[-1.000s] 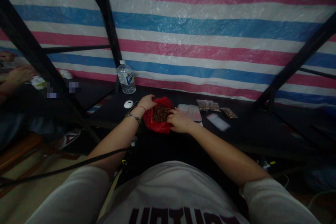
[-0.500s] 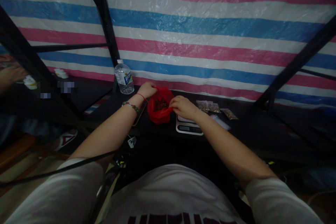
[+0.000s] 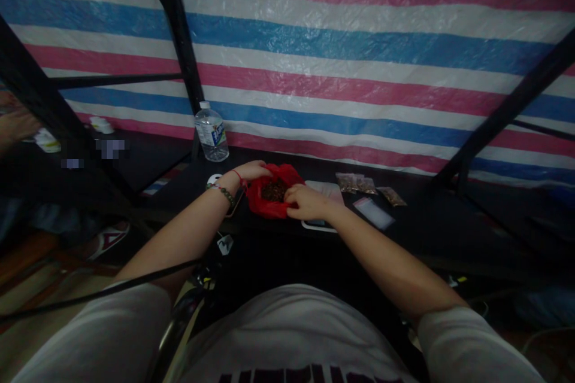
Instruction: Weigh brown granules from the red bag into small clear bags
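**Red bag back down, mouth wider**

Compared with half a second ago, both hands sit lower and the red bag (image 3: pixel 265 207) is no longer bunched up. It rests on the black table (image 3: pixel 426 215) just left of the scale (image 3: pixel 327 189), and its mouth is spread wider, so more of the contents shows and is in reach.

- Left hand (image 3: pixel 251 170) – fingers closed on the bag's far-left rim, holding it open.
- Right hand (image 3: pixel 306 203) – curled at the right rim, fingertips at the opening. Can't tell whether it grips plastic or pinches some of the contents. The wrist now covers most of the scale's front.

Containers:
- Red bag – a heap of small brown bits (image 3: pixel 274 190); too dim to tell what kind.
- Filled pouches (image 3: pixel 357 182) – small and clear with brownish fill, lying behind the scale.
- Empty pouch (image 3: pixel 374 213) – flat, right of the scale.
- Water bottle (image 3: pixel 211 134) – upright at the back, capped.
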`<action>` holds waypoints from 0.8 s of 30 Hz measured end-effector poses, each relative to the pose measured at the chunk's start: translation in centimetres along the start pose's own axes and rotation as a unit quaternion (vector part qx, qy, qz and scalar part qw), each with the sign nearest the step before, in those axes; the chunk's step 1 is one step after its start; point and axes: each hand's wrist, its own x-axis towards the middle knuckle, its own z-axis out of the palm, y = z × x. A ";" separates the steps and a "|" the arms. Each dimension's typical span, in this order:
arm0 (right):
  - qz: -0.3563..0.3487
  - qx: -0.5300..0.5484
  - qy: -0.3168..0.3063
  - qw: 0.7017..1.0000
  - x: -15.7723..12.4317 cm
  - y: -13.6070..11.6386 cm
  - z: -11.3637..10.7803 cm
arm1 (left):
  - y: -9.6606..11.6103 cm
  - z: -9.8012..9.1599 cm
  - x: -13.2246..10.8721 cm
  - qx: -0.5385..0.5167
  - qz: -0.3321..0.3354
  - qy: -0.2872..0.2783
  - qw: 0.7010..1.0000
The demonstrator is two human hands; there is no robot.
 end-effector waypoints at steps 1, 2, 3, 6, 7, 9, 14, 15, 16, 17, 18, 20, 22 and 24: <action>0.014 0.013 0.006 1.000 0.3 0.0 -0.1 | -0.2 0.1 0.2 -0.009 -0.005 -0.022 1.000; 0.038 0.025 0.027 0.999 0.6 0.2 -0.2 | -0.3 0.1 0.4 -0.024 -0.011 -0.047 0.999; 0.071 0.033 0.064 0.995 0.9 0.5 -0.4 | -0.5 0.2 0.7 -0.042 -0.016 -0.069 0.997; 0.191 0.040 0.212 0.958 2.3 2.1 -0.9 | -1.1 0.2 1.6 -0.084 -0.017 -0.086 0.993; 0.219 0.040 0.244 0.944 2.7 2.8 -1.0 | -1.3 0.1 1.8 -0.097 -0.015 -0.064 0.993; 0.235 0.055 0.250 0.938 3.7 3.8 -0.8 | -1.6 0.0 2.1 -0.123 -0.008 -0.004 0.992; 0.217 0.116 0.147 0.958 6.2 4.8 0.4 | -2.3 -0.2 2.1 -0.178 0.024 0.061 0.982; 0.225 0.117 0.135 0.958 6.7 4.9 0.6 | -2.5 -0.3 2.1 -0.183 0.030 0.065 0.980; 0.234 0.115 0.131 0.956 7.1 4.9 0.7 | -2.6 -0.4 2.0 -0.186 0.037 0.067 0.980; 0.243 0.114 0.135 0.954 7.5 5.0 0.8 | -2.8 -0.6 1.9 -0.185 0.050 0.067 0.979; 0.250 0.114 0.146 0.950 7.9 5.1 0.8 | -2.9 -0.7 1.9 -0.177 0.067 0.062 0.980; 0.251 0.122 0.163 0.946 8.4 5.4 0.7 | -3.1 -1.1 1.6 -0.140 0.112 0.031 0.983; 0.245 0.133 0.166 0.946 8.7 5.6 0.7 | -3.1 -1.2 1.4 -0.082 0.154 0.012 0.985; 0.243 0.134 0.179 0.944 8.8 5.8 0.6 | -3.1 -1.2 1.2 -0.005 0.162 0.047 0.986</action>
